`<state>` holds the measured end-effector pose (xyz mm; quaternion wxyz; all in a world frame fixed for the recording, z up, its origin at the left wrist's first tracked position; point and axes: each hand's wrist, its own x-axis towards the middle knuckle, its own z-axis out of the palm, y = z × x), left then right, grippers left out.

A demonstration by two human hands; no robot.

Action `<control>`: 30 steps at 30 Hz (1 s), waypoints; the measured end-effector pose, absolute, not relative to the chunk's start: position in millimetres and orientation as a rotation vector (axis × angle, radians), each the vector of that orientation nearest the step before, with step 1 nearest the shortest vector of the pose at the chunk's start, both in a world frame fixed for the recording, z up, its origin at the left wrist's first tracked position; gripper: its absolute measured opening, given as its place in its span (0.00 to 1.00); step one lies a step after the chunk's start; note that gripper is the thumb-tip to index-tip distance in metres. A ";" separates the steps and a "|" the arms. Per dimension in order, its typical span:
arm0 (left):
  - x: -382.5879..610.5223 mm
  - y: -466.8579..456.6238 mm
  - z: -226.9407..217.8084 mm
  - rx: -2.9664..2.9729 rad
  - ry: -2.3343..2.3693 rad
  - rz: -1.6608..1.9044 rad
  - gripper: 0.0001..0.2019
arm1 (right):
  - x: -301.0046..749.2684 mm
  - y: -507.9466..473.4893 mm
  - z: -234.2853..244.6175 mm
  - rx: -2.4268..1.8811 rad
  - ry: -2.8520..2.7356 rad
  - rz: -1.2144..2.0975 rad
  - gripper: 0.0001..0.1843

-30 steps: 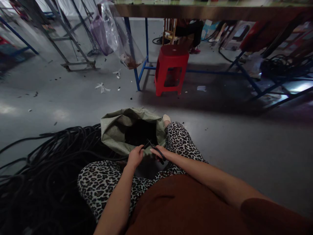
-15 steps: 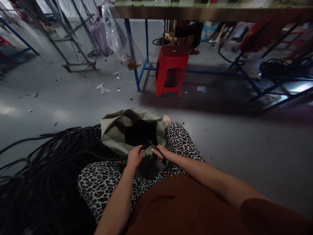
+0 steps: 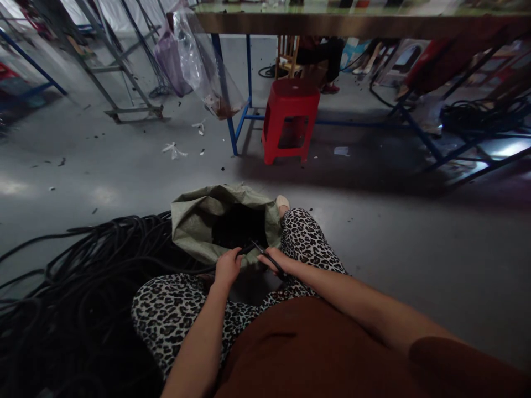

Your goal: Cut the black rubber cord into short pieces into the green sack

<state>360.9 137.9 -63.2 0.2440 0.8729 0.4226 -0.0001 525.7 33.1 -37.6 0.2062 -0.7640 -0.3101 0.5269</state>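
Right over the mouth of the green sack, the two hands work close together: the left hand has its grip clamped round a black cord, thumb on top, the tip poking out toward the right. And here is the right hand, its grip wrapped on a pair of scissors, dark handles against the palm, blades angled up and left to the cord's tip — whether they bite into it, I cannot tell. The cord trails back past the left knee to a big, tangled pile of cords on the floor, right beside the sack. Inside the sack it's all dark, too dim to make out the contents. The sack stands in front of the knees in leopard-print trousers, a pale shoe at its right edge. Farther ahead, a red stool sits by the long table, a clear plastic bag hanging off the left end — and behind, someone sits on a wooden chair.
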 end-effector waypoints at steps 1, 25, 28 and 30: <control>360.8 138.0 -63.5 2.383 1.154 -0.004 0.17 | 526.0 33.0 -39.2 -2.129 -0.883 1.458 0.11; 360.1 141.7 -68.4 2.255 1.256 0.224 0.17 | 528.2 37.1 -40.3 -1.982 -0.697 1.591 0.11; 360.0 141.9 -70.0 2.255 1.244 0.248 0.17 | 529.0 36.0 -38.7 -1.930 -0.768 1.616 0.10; 359.9 141.6 -71.3 2.267 1.224 0.239 0.17 | 529.1 35.2 -38.3 -1.916 -0.805 1.618 0.09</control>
